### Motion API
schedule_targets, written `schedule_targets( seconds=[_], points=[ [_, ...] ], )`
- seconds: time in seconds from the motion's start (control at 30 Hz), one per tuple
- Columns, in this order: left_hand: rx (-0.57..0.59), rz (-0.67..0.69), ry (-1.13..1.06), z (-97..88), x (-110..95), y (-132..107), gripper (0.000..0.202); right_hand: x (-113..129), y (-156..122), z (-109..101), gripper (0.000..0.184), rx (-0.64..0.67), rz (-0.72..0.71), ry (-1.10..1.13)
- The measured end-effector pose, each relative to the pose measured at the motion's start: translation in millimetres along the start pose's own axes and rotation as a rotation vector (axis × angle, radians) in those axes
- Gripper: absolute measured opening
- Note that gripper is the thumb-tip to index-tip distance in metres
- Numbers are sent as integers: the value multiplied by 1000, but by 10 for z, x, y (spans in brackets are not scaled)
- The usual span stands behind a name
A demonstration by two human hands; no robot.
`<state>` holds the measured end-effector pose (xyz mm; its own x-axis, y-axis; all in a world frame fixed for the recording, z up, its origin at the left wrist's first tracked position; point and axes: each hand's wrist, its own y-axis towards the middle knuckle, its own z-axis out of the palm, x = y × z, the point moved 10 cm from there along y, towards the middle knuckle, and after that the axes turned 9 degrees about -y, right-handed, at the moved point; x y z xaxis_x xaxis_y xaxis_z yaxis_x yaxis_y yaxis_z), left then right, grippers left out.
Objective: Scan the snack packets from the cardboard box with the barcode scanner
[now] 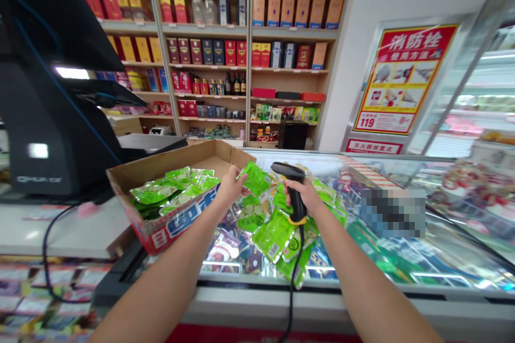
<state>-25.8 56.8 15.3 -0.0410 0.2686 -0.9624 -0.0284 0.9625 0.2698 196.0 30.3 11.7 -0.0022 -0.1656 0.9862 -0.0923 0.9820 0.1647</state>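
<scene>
Two hands under my control: left hand [230, 186], fingers closed on one green packet [254, 178]; right hand [301, 196], fingers wrapped round a black barcode scanner [295, 198]. Further loose packets [274, 235] lie on a glass freezer lid [454, 236]; more fill a cardboard box [181, 222] beside them, at the tabletop [60, 230] edge

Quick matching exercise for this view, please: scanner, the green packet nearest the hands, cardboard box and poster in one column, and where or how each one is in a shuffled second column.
Things:
1. Black barcode scanner
2. Green packet
3. Cardboard box
4. Red-and-yellow poster

States:
A. Holding a pile of green packets
B. Pinched by the left hand
C. Gripped in the right hand
D. Mounted on the wall

Pairs: 1C, 2B, 3A, 4D
</scene>
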Motion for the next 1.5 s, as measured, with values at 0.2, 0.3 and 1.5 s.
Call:
schedule_targets(
  seconds=[0.2, 0.3, 1.5],
  points=[
    [-10, 58, -357, 111, 68, -1, 27, -25, 1, 3, 26, 12, 2, 0],
    [-18, 53, -404, 138, 125, -19, 25, 27, -20, 6, 25, 4, -28, 0],
    [-279, 153, -592, -169, -97, -103, 18, 301, -16, 354, 27, 120, -88, -142]
  ],
)
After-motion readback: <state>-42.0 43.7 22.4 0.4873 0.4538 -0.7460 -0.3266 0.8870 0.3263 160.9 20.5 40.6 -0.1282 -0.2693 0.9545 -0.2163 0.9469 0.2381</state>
